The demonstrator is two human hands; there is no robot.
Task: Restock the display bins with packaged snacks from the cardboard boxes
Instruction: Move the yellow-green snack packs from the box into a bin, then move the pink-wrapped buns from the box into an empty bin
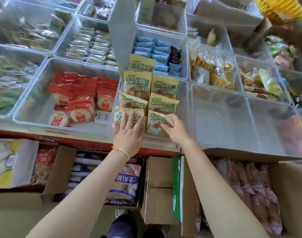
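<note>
Several yellow snack packets with green lettering (164,86) stand in two rows inside a clear plastic bin (183,107) at the front of the display. My left hand (128,133) presses with straight, spread fingers on the nearest packet of the left row (120,115). My right hand (175,129) grips the nearest packet of the right row (155,122) by its right edge. An open cardboard box with green print (161,189) stands on the floor below the bin, between my forearms.
A bin of red packets (81,98) lies to the left, and two see-through bins (220,117) to the right. Blue packets (155,54) fill the bin behind. Open boxes of packaged snacks (249,189) and a biscuit bag (126,181) stand on the floor below.
</note>
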